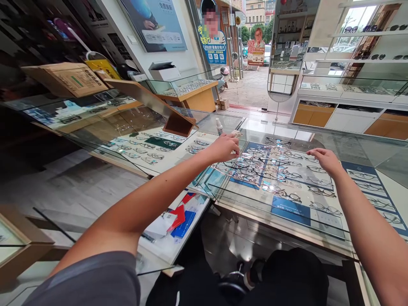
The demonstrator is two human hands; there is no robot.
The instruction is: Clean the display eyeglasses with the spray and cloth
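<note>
My left hand [225, 148] hovers over the left end of the eyeglasses [255, 165] spread on the glass counter. Its fingers are curled in, and what they hold, if anything, I cannot make out. Just behind it are a small white spray bottle [219, 126] and a pale crumpled item [236, 133], perhaps a cloth. My right hand [327, 161] is above the right side of the same counter, near the glasses rows. Its fingers reach leftward, loosely bent, with nothing visible in them. Many frames lie in overlapping rows between the two hands.
A brown wooden stand-like piece [178, 123] rests on the left counter, with a cardboard box [68, 78] farther left. Below my left arm, a low shelf [162, 250] holds red and blue papers [183, 223]. An oval mirror [283, 72] stands across the counter, by the doorway.
</note>
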